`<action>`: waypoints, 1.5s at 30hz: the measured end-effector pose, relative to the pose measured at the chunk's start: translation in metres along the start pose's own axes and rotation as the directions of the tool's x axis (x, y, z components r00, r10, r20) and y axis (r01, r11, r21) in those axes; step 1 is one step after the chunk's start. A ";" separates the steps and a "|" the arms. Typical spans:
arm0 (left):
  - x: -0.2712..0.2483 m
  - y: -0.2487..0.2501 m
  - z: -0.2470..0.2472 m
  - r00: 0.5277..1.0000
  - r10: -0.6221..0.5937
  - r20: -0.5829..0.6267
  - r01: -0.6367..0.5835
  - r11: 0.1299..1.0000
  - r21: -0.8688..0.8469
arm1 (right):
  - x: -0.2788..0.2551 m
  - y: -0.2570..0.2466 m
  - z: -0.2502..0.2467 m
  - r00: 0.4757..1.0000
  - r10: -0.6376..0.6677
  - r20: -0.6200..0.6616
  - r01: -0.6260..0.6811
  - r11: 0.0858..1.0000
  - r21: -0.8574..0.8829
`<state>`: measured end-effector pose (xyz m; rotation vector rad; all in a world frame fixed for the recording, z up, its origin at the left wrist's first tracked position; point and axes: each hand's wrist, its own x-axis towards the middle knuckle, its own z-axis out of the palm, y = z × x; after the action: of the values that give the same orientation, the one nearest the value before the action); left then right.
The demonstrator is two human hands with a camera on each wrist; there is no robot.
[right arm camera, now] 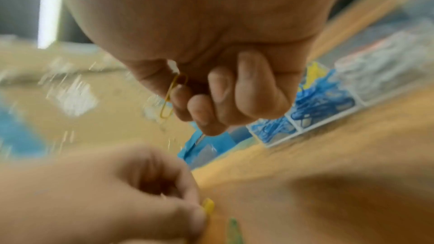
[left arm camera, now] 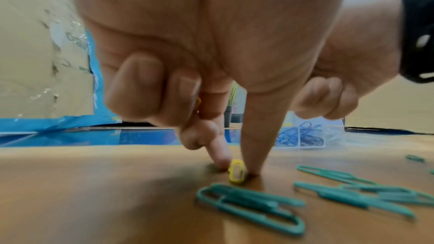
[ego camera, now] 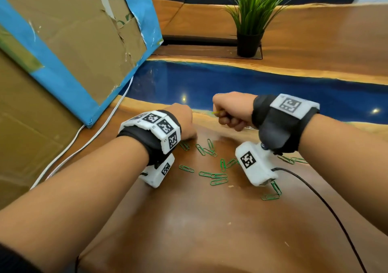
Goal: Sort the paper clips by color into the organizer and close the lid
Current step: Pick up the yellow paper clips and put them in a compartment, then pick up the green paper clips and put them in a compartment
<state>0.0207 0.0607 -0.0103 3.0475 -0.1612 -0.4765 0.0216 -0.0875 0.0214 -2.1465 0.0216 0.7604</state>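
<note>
Looking down from my head, I saw my left hand point(ego camera: 184, 121) lowered to the wooden table point(ego camera: 199, 230) among scattered green paper clips point(ego camera: 218, 178), while my right hand point(ego camera: 232, 111) hovered above as a fist.

From my left wrist, my thumb and forefinger pinched a yellow paper clip point(left arm camera: 237, 173) against the table; the clear organizer point(left arm camera: 303, 136), holding blue clips, sat beyond my fingers.

From my right wrist, my curled fingers point(right arm camera: 234, 96) gripped another yellow clip point(right arm camera: 170, 97), and the organizer lay open to the right.
</note>
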 end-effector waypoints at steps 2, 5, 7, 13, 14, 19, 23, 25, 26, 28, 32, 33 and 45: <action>0.002 0.003 -0.001 1.000 0.005 0.005 -0.005 1.000 0.011 | 0.000 0.007 -0.013 1.000 0.001 -0.022 0.004 0.979 0.204; 0.003 0.007 -0.004 0.998 -0.003 0.055 0.003 1.000 0.004 | 0.000 0.017 -0.034 0.994 -0.034 -0.099 0.067 0.935 0.348; 0.003 0.009 -0.005 0.997 -0.018 0.071 0.017 1.000 0.005 | 0.001 0.023 -0.047 0.989 -0.007 -0.145 0.061 0.927 0.371; 0.005 0.012 -0.002 0.997 -0.017 0.080 0.016 1.000 0.012 | 0.005 0.029 -0.066 0.964 0.119 -0.239 -0.068 0.975 0.212; 0.004 0.013 -0.003 0.997 -0.014 0.075 0.013 1.000 0.007 | 0.008 0.029 -0.069 0.960 0.128 -0.250 -0.077 0.976 0.204; 0.000 0.022 -0.015 0.998 0.018 0.065 -0.012 0.996 -0.092 | 0.012 0.027 -0.067 0.943 0.064 -0.326 -0.032 0.994 0.102; 0.005 0.039 -0.021 0.998 0.026 0.065 -0.004 0.947 -0.322 | 0.011 0.022 -0.063 0.924 -0.035 -0.380 0.027 0.999 -0.028; 0.011 0.049 -0.022 0.999 -0.002 0.038 0.019 0.890 -0.457 | 0.009 0.022 -0.063 0.918 -0.066 -0.392 0.037 0.996 -0.080; 0.014 0.054 -0.023 1.000 -0.006 0.020 0.015 0.867 -0.498 | 0.006 0.023 -0.064 0.917 -0.074 -0.392 0.045 0.996 -0.082; 0.019 0.066 -0.025 1.000 0.014 0.003 -0.010 0.843 -0.538 | -0.001 0.027 -0.065 0.914 -0.085 -0.397 0.054 0.995 -0.089; 0.031 0.090 -0.034 0.995 0.099 0.003 -0.082 0.836 -0.543 | -0.017 0.045 -0.068 0.911 -0.095 -0.401 0.052 0.992 -0.116; 0.034 0.096 -0.037 0.993 0.117 0.008 -0.094 0.831 -0.548 | -0.020 0.050 -0.070 0.911 -0.096 -0.400 0.052 0.992 -0.119; 0.041 0.125 -0.035 0.983 0.142 -0.121 -0.185 0.822 -0.538 | -0.041 0.088 -0.092 0.885 -0.127 -0.449 0.067 0.987 -0.147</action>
<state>0.0582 -0.0664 0.0190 2.4541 -0.2339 -0.3218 0.0122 -0.2211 0.0231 -2.3861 0.1149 0.1858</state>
